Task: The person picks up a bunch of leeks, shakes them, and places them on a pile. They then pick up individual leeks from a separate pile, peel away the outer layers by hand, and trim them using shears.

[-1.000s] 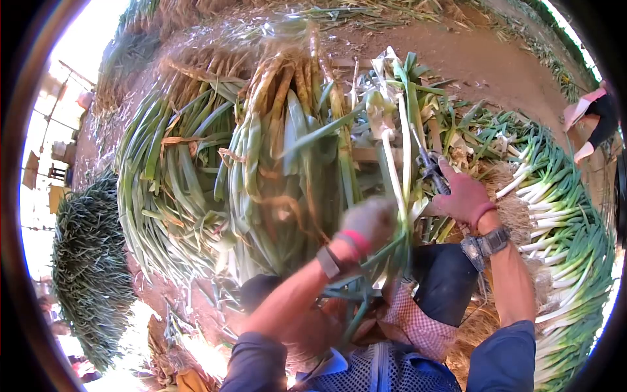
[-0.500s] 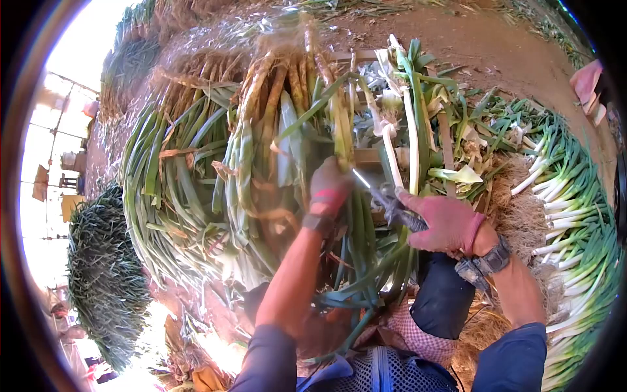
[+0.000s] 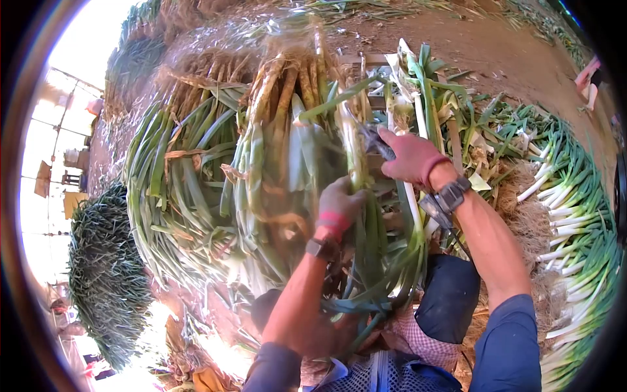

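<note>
My left hand (image 3: 341,204), in a dark glove with a red cuff, is closed around a long green onion (image 3: 354,147) below its pale stem. The stem stands up from the grip, its root end pointing away from me. In my red-gloved right hand (image 3: 413,157) is a dark hand tool (image 3: 379,142), its front end beside that stem. The tool's exact kind is not clear. Just left of my left hand, a pile of untrimmed green onions (image 3: 189,163) lies with brown roots at the far end.
Peeled stems (image 3: 419,111) and torn leaves (image 3: 480,140) lie right of the tool. Farther right, cleaned green onions (image 3: 568,222) form a long row beside a heap of cut roots (image 3: 522,196). Another stack of green onions (image 3: 104,274) stands at far left.
My right hand has moved up and away from me with the tool, now alongside the stem. My left hand sits slightly lower and farther right on the onion, showing more pale stem.
</note>
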Action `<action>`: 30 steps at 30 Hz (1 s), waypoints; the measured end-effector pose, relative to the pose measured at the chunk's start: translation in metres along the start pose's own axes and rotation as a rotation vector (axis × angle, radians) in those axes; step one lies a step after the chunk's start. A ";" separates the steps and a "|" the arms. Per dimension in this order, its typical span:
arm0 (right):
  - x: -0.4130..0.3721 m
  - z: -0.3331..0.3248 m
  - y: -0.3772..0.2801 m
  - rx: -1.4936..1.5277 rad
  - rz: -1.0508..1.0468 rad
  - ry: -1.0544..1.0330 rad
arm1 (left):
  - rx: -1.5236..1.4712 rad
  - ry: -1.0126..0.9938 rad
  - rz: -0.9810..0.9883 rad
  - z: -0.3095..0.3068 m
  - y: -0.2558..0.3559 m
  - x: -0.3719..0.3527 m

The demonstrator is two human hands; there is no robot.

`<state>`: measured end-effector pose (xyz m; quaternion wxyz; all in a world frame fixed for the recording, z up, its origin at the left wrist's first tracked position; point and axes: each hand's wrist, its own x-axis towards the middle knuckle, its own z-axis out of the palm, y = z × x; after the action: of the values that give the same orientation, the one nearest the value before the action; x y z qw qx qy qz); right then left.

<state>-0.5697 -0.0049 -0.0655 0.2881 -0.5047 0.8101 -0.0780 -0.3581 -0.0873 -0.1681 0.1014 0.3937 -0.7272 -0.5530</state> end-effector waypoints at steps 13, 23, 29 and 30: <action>0.004 0.005 -0.001 0.014 0.140 0.057 | 0.385 -0.029 0.021 0.016 0.014 -0.056; -0.042 -0.003 -0.011 0.004 0.211 -0.004 | 0.542 0.054 0.065 0.038 0.004 -0.078; -0.008 -0.005 -0.014 -0.026 0.188 0.049 | 0.575 0.020 0.038 0.036 0.010 -0.086; -0.001 -0.003 -0.011 -0.027 0.188 0.049 | 0.573 0.017 0.041 0.035 0.010 -0.086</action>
<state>-0.5623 -0.0097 -0.0579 0.2674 -0.4283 0.8616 -0.0519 -0.3260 -0.0024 -0.1472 0.0032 0.3963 -0.8608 -0.3194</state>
